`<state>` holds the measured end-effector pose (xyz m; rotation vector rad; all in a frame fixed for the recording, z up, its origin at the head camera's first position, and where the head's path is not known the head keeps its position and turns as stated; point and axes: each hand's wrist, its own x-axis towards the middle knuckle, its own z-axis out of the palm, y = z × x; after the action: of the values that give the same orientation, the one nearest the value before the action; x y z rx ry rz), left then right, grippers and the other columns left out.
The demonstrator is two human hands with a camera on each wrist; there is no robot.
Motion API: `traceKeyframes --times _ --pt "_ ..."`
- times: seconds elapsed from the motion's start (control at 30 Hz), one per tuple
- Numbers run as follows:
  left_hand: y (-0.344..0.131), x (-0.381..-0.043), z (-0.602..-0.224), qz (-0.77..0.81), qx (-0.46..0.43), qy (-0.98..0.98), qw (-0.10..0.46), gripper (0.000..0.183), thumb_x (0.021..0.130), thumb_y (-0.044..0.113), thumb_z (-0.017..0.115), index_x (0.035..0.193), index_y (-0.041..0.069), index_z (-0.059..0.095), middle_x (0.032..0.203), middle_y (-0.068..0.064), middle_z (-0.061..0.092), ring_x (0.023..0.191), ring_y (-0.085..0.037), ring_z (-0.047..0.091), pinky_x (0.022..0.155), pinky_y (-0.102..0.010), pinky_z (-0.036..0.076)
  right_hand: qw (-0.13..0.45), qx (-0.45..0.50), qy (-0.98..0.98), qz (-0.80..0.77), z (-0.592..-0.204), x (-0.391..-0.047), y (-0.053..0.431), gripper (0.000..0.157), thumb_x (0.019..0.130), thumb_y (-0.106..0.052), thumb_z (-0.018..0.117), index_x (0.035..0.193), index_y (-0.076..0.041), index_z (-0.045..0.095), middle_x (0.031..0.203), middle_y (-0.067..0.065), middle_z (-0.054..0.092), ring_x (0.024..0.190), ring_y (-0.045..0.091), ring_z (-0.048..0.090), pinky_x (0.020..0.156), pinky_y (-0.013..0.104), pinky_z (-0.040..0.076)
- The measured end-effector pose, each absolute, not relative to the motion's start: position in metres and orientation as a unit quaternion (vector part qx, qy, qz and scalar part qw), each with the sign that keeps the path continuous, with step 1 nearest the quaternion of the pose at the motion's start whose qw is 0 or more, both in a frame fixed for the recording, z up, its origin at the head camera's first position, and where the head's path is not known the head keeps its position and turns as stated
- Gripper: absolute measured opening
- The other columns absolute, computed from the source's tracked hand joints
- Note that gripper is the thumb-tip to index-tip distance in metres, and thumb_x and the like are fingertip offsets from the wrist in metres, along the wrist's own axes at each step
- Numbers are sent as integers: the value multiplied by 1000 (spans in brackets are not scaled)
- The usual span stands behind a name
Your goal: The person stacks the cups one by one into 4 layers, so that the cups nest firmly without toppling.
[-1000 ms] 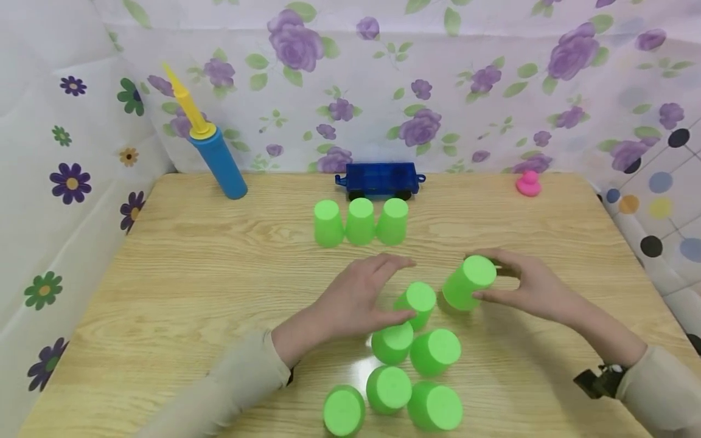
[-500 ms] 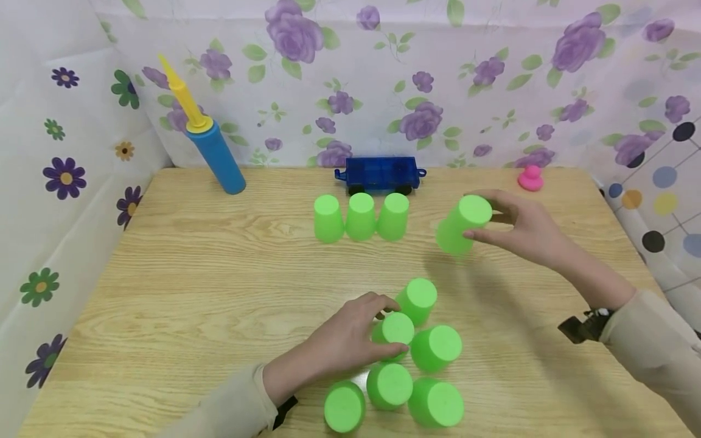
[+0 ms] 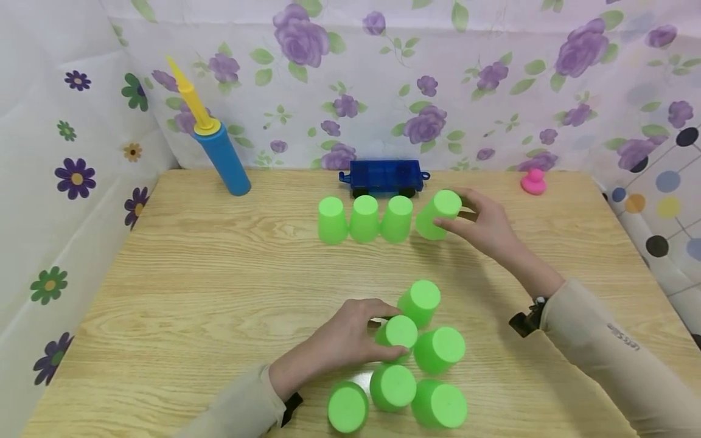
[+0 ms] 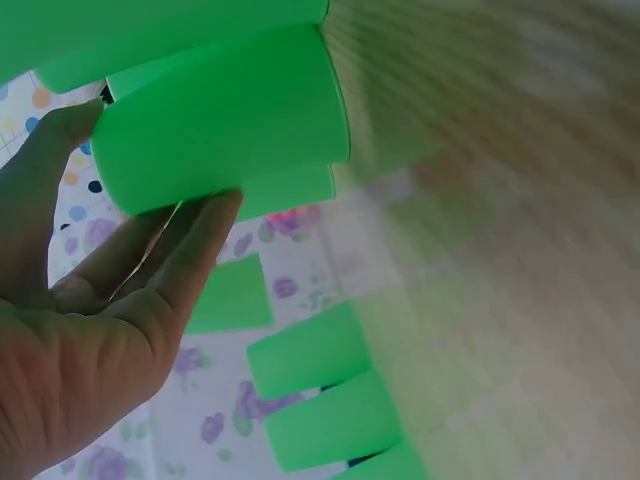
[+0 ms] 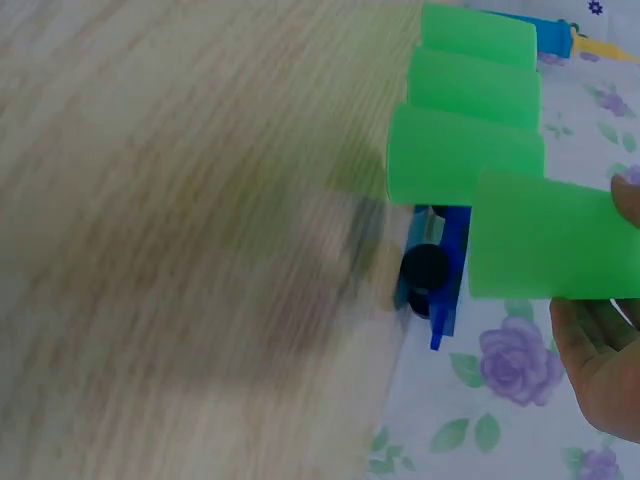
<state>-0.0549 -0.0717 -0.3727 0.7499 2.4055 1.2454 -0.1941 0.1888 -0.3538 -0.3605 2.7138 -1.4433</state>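
My right hand (image 3: 484, 226) grips an upside-down green plastic cup (image 3: 440, 213) between thumb and fingers, at the right end of a row of three like cups (image 3: 365, 220). In the right wrist view, this held cup (image 5: 550, 240) is raised off the wood, its rim higher than those of the row. Nearer the front, my left hand (image 3: 356, 333) has thumb and fingers around another upturned green cup (image 3: 400, 336), which stands among several more. The left wrist view has fingertips against the side of that cup (image 4: 225, 125).
A blue toy wagon (image 3: 386, 177) stands right behind the row. At the back left a blue and yellow hand pump (image 3: 221, 155) leans by the wall, and a pink toy duck (image 3: 533, 182) sits at the back right. Flowered cloth (image 3: 350, 79) lines the table's (image 3: 219, 292) back edge.
My right hand has carried its cup from the front group back, then left, beside the row. My left hand has moved slightly towards me and taken hold of a cup in the group.
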Motion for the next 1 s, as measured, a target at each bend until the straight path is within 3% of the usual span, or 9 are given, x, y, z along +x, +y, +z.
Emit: traceKeyframes --times 0.2,0.43,0.67,1.0 --pt "-69 -58 -376 483 243 821 185 34 72 25 81 103 17 71 97 8 69 98 -3 61 82 -17 51 30 -109 876 -470 -367 -199 187 63 79 -26 76 133 -10 49 128 11 54 119 28 50 100 45 42" --pt "-68 -58 -375 490 229 818 195 37 70 23 82 104 13 70 100 4 69 100 -10 62 81 -19 52 79 -71 873 -476 -380 -211 192 68 79 -34 74 137 -12 45 135 11 49 124 32 47 101 42 42" --pt "-67 -59 -375 501 217 810 216 39 69 24 83 104 12 70 103 0 68 104 -13 61 80 -17 51 86 -81 869 -481 -389 -215 192 68 80 -30 75 138 -11 44 137 11 47 125 32 45 102 42 41" --pt "-71 -63 -378 478 283 808 196 40 72 23 82 108 10 68 101 1 68 100 -6 60 83 -17 50 98 -106 874 -464 -393 -219 190 69 82 -30 73 140 -11 41 139 11 44 127 32 43 103 43 40"
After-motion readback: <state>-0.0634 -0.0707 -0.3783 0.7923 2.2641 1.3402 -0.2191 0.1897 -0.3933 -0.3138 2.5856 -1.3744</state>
